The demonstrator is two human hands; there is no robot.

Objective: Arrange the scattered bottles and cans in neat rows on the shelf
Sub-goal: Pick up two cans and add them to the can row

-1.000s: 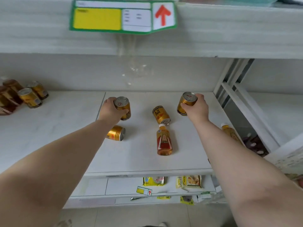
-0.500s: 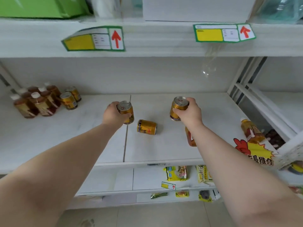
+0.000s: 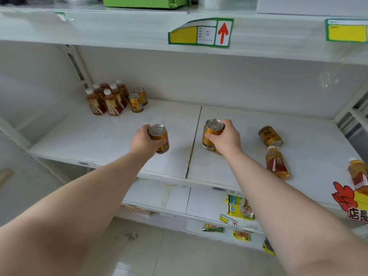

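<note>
Two gold cans are in my grasp, one in each hand, out over the middle of the white shelf (image 3: 99,140). My left hand (image 3: 142,141) wraps around the side of the left can (image 3: 159,139), fingers curled round its body, the silver top tipped slightly toward me. My right hand (image 3: 226,140) grips the right can (image 3: 212,134) from its right side, thumb and fingers around the upper rim, and that can stands close to upright. I cannot tell whether either can touches the shelf board or hangs just above it. The dark seam (image 3: 194,140) between the two shelf boards runs between my hands, with the left can on the left board and the right can just beside the seam on the right board.

Off to the right of my right hand, well apart from it, a third can (image 3: 270,136) lies on its side, and a tea bottle (image 3: 276,165) lies flat just in front of it, its white cap close against the can. Another bottle (image 3: 358,174) shows at the far right edge, near a red rooster sign (image 3: 350,202).

At the back left of the shelf, far from both hands, a cluster of bottles (image 3: 107,98) stands upright in rows, with two standing cans (image 3: 137,100) just beside them on the right. A green and yellow price tag (image 3: 201,32) with a red arrow hangs on the shelf edge above. Snack packets (image 3: 240,206) sit on the lower shelf beneath my right forearm.
</note>
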